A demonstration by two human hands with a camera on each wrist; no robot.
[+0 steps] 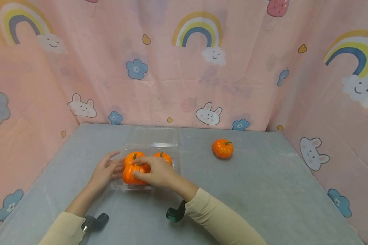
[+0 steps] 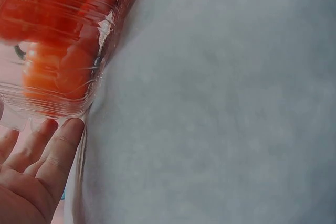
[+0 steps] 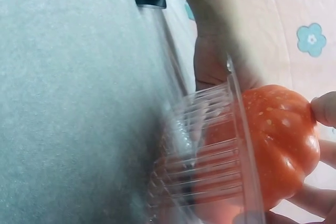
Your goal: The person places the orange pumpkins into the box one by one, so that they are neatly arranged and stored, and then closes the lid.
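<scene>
The grey table (image 1: 263,190) is my work surface. On it sits the clear box (image 1: 118,187), its lid (image 1: 155,136) folded back on the far side. The box looks thin and light, so I judge that it flexes and slides easily; its ribbed walls seem better steadied than squeezed. My left hand (image 1: 105,170) is at the left wall, fingers extended and a little spread, the tips at the plastic; I can't tell how firmly they touch, if at all. My right hand (image 1: 159,172) pinches the front pumpkin (image 1: 133,177) between thumb and fingers, at the box's front left, partly above the rim. The back pumpkin (image 1: 132,157) lies just behind it, the right pumpkin (image 1: 167,158) across the box, and the loose pumpkin (image 1: 223,148) on the table, well apart. Their glossy skins suggest something stiff, light and rather slippery, so I'd take hold across the round sides, letting fingertips settle in the grooves, and spare the little green stem (image 1: 228,143), which could snap.
</scene>
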